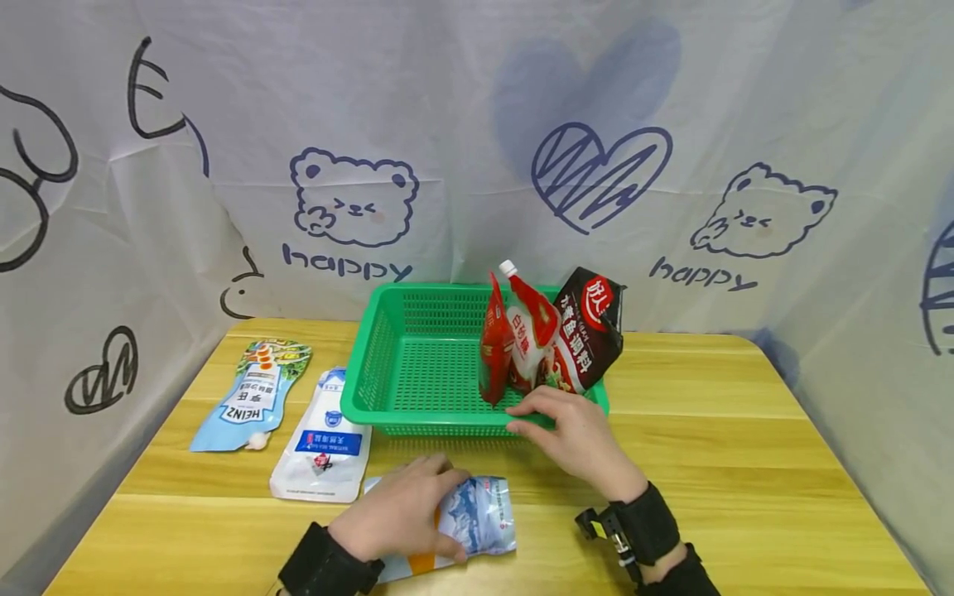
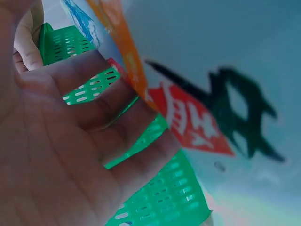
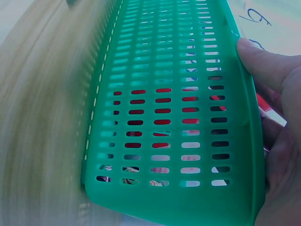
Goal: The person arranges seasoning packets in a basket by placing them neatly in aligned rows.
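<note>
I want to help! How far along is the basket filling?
Done, it seems: three packets stand in the green basket. In hand: the left hand holds a blue packet; the right hand grips the basket. Probably left: the Heinz pouch and sea salt bag outside.

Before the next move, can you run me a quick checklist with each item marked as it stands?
1. Basket steadied: ok. The right grip pinches the near rim of the green basket, thumb outside, fingers inside.
2. Firm hold: cannot tell. The left grip has the blue-and-white bag between thumb and fingers, but pressure does not show.
3. Free room: ok. The basket's left part is bare.
4. Contents upright: not ok. The black packet leans to the right.
5. Gap at the basket's left: cannot tell. The white salt bag lies very close; contact is unclear.
</note>
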A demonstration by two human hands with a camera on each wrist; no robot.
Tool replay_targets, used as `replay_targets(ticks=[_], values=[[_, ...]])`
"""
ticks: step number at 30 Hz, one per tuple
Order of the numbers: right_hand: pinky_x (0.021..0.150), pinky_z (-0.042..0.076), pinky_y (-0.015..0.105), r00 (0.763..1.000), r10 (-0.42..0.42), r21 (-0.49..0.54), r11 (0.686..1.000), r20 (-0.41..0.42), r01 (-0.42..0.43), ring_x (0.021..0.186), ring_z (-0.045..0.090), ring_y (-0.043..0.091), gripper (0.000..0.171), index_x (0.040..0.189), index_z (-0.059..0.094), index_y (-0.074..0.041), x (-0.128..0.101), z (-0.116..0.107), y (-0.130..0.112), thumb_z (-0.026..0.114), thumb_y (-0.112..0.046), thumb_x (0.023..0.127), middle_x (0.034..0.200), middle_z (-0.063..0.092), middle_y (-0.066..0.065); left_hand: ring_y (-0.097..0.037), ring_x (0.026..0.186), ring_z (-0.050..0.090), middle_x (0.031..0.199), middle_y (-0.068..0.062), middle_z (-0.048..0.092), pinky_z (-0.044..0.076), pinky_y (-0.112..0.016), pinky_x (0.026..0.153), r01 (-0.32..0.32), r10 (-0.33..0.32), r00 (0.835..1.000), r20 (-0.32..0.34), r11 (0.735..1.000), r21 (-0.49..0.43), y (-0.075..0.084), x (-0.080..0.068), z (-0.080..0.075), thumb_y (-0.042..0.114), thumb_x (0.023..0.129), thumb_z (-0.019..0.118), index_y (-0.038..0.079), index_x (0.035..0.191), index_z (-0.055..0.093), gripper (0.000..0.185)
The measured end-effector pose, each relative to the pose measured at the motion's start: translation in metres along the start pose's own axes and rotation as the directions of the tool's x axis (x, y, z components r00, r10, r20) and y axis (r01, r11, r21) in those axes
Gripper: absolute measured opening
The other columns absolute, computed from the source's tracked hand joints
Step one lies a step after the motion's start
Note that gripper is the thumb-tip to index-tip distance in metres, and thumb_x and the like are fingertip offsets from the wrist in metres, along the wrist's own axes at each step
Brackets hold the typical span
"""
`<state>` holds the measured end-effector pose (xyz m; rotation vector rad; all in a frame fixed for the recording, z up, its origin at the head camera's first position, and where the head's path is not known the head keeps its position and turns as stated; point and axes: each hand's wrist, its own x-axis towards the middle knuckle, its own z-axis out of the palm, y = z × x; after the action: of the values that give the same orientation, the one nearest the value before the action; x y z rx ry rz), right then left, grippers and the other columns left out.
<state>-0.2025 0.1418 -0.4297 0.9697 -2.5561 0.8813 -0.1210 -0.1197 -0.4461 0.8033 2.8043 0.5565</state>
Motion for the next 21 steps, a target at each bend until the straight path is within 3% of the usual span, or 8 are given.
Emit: replay_targets(ticks=[8,21], values=[[0.069,0.053,0.027,1.000,-0.018,0.009,1.000,-0.012,0.018,0.082,0.068,0.005,0.015,0.105,0.079,-0.024,0.0002,0.0004,0.0012,0.081,-0.031,0.092,0.100,0.073,-0.013,-0.010,0.092,0.054,0.106,0.006,0.056,0.054,-0.035,0.088,-0.032,0.032,0.999,-0.004,0.999,-0.037,0.0006,0.0012,0.0011,0.050,0.071,0.093,0.012,0.126,0.070,0.071],[0.069,0.055,0.031,0.999,-0.034,0.014,0.999,-0.013,0.034,0.083,0.069,0.009,0.015,0.104,0.079,-0.022,0.0006,-0.0004,0.0006,0.081,-0.030,0.092,0.100,0.073,-0.011,-0.003,0.086,0.052,0.101,0.011,0.054,0.050,-0.027,0.077,-0.142,0.142,0.987,-0.079,0.990,0.003,0.0020,0.0004,-0.0032,0.033,0.077,0.093,0.014,0.116,0.071,0.049]])
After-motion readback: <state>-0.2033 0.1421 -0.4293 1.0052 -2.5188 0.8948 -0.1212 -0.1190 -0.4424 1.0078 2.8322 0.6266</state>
